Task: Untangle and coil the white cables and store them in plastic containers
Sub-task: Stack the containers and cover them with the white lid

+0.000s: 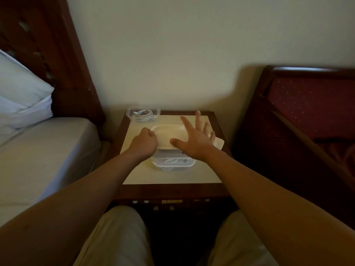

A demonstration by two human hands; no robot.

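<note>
Head view: your left hand (144,141) pinches the lid (169,136) over the near container (173,163) of coiled cable (169,161); lower your spread right hand (194,140), square the lid, press evenly.

The white lid (169,136) and the two hands are covering most of the near container (173,163), so the white cables (170,161) inside are showing only as faint, blurred loops through its front wall. The left hand (144,143) is curling its fingers (150,132) out of sight at the lid's edge. The right hand (194,143) is hiding the lid's right end and part of a second lid (219,144).
</note>
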